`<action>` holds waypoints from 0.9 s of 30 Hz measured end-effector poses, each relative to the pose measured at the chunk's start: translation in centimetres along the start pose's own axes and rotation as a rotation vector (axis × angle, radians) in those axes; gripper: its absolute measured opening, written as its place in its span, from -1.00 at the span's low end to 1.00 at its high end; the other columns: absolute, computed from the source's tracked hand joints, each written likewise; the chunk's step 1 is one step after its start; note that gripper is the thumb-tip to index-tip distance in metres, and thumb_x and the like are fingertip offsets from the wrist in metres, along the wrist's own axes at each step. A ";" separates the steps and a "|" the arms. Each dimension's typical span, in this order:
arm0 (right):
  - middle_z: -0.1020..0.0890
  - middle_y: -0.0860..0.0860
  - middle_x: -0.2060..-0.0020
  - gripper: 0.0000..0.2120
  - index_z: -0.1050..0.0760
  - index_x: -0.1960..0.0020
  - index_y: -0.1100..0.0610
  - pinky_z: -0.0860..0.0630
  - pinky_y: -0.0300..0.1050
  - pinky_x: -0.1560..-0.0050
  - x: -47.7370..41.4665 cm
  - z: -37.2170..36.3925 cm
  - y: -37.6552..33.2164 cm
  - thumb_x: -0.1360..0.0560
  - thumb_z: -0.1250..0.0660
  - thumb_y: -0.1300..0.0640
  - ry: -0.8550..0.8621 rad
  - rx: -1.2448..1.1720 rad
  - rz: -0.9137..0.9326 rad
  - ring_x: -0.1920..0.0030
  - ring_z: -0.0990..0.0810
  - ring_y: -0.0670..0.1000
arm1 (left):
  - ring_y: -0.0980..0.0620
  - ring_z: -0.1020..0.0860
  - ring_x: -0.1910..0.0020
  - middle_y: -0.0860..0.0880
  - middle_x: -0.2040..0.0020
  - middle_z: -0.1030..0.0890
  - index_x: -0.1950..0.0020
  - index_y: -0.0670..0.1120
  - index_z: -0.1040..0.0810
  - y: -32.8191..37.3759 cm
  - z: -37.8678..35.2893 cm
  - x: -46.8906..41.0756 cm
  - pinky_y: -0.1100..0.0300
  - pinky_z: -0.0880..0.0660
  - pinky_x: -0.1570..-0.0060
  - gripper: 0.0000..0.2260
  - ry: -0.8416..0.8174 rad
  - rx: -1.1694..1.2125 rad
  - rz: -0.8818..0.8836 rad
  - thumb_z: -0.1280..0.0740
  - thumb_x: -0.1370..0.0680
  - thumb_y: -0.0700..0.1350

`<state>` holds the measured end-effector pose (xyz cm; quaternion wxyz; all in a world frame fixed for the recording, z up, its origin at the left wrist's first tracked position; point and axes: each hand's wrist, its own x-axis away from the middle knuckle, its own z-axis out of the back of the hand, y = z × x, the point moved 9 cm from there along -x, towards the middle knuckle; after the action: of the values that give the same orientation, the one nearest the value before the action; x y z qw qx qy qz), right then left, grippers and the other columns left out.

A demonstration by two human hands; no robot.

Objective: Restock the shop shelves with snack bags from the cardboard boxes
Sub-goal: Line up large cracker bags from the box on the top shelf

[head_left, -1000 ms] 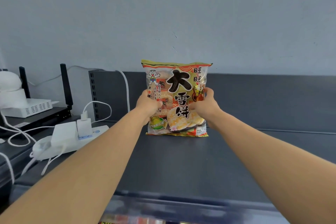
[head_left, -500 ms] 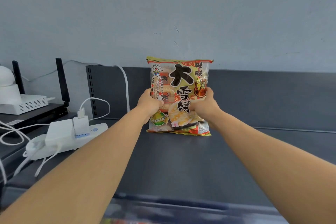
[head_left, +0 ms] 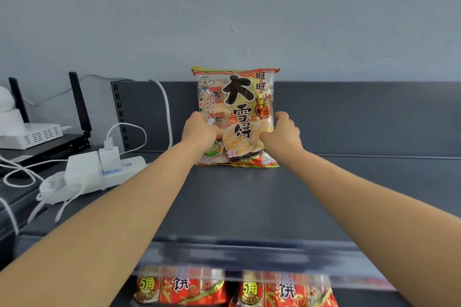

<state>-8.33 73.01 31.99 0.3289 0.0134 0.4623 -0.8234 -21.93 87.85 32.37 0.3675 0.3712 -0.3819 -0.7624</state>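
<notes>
Head view: left hand (head_left: 199, 132) and right hand (head_left: 283, 136) grip glossy snack bag (head_left: 237, 97) upright on matte shelf (head_left: 249, 197).

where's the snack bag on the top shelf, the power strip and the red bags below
snack bag (head_left: 237, 97): head view, black character on its front
power strip (head_left: 136, 165): head view, white body's right end
red bags (head_left: 282, 291): head view, right bag's front

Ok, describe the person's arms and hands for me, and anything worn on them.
Both arms are bare as far as the view shows: no sleeve on the left arm or the right arm. The left hand and right hand wear no gloves, and no watch or band shows at either wrist. The fingers are partly hidden, so a ring cannot be ruled out.
</notes>
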 end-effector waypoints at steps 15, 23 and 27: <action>-0.54 0.05 -0.21 -0.65 -0.42 -0.31 0.17 -0.32 -0.16 -0.25 15.6 23.4 14.3 -0.53 -0.25 0.21 0.293 0.258 0.004 -0.26 -0.46 0.04 | 0.02 -0.52 -0.05 -0.03 -0.07 -0.51 -0.23 -0.13 -0.47 17.1 -20.8 24.5 0.10 -0.51 -0.13 -0.71 -0.654 0.160 -0.449 -0.35 -0.52 -0.18; -0.61 0.08 -0.09 -0.71 -0.49 -0.22 0.19 -0.38 -0.18 -0.03 27.3 40.9 31.4 -0.51 -0.23 0.23 0.506 0.366 -0.326 -0.11 -0.54 0.09 | 0.02 -0.51 0.05 -0.09 -0.06 -0.53 -0.24 -0.17 -0.47 20.6 -37.2 43.7 0.25 -0.47 0.15 -0.71 -1.088 0.106 -0.407 -0.36 -0.52 -0.19; -0.60 0.11 -0.06 -0.77 -0.49 -0.15 0.19 -0.36 -0.16 0.04 31.5 45.5 41.9 -0.52 -0.21 0.22 0.392 0.392 -0.481 -0.08 -0.53 0.14 | -0.05 -0.50 0.05 -0.11 0.03 -0.52 -0.13 -0.17 -0.49 20.1 -45.8 52.4 0.11 -0.46 0.04 -0.78 -1.205 0.027 -0.276 -0.37 -0.51 -0.19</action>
<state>3.06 6.35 16.27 0.0221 0.1246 0.3399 -0.9319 -1.41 20.68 14.83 -0.0196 -0.0740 -0.4802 -0.8738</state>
